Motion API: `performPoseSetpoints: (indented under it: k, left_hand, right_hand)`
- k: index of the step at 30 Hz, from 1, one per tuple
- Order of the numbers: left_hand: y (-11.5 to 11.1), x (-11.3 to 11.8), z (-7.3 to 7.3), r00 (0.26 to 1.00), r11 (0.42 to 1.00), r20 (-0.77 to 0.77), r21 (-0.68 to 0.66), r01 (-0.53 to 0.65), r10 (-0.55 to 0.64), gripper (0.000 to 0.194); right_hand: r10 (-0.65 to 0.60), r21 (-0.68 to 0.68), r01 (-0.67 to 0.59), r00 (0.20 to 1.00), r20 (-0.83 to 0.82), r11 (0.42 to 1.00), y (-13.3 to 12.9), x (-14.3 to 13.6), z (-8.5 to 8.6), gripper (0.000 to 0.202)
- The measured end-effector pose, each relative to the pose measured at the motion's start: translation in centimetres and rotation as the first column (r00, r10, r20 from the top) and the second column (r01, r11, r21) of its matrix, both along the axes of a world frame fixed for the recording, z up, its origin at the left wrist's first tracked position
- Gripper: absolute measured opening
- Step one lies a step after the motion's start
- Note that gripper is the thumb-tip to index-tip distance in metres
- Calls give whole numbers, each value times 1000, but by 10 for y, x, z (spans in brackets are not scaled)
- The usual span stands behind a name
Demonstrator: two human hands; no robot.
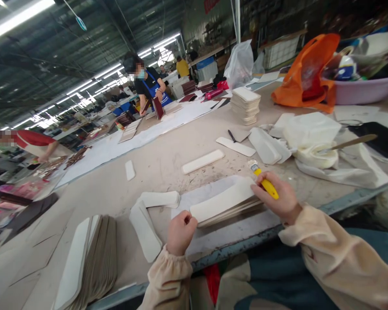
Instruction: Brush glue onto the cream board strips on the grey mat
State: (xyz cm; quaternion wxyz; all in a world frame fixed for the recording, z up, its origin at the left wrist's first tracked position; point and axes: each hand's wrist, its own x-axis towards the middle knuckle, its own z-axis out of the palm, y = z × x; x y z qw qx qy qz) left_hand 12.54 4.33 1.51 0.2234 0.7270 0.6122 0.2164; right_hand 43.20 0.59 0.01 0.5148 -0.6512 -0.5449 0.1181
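Note:
Between my hands lies a small fanned stack of long white strips (224, 200) with rounded ends, on a pale sheet near the table edge. My left hand (182, 232) is closed at the left end of the top strip, seemingly pinching its corner. A yellow-handled brush (267, 186) is held in my right hand (281, 196), its bristles coated white and pointing away from me. The fingertips of that hand also touch the right end of the top strip. Beyond the stack, a single white strip (203, 162) lies flat on the table.
Left of my hands are loose strips (145, 228) and a large leaning stack (93, 258). On the right sit a bowl of white paste (317, 155) with a stick, an orange bag (307, 77) and a lilac basin (365, 91). Co-workers (151, 86) stand across the table.

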Motion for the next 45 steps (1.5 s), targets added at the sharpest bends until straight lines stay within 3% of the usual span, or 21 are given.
performPoseSetpoints:
  k: [6, 12, 18, 38, 42, 45]
  left_hand:
    - [-1, 1, -2, 999, 999, -38, -32, -12, 11, 15]
    - [1, -7, -10, 999, 997, 37, -68, -30, 32, 5]
    - [3, -7, -15, 989, 997, 124, -36, -71, 75, 49]
    - [2, -8, -24, 991, 999, 128, -26, -42, 45, 56]
    - [3, -8, -23, 992, 998, 124, -49, -28, 34, 63]
    - [3, -8, -21, 993, 999, 113, -45, -31, 36, 70]
  right_hand:
    - [-25, -29, 30, 988, 155, 999, 2, 1, -9, 22]
    - [-26, -13, 29, 985, 172, 999, 3, 3, -14, 20]
    - [-40, -28, 46, 979, 202, 999, 1, 5, -19, 20]
    - [-52, 2, 54, 941, 336, 999, -1, 4, -18, 14]
    - [-132, 135, 78, 879, 458, 988, -3, 2, -11, 11]
    - [-110, 284, -50, 848, 518, 958, -4, -15, -4, 10]
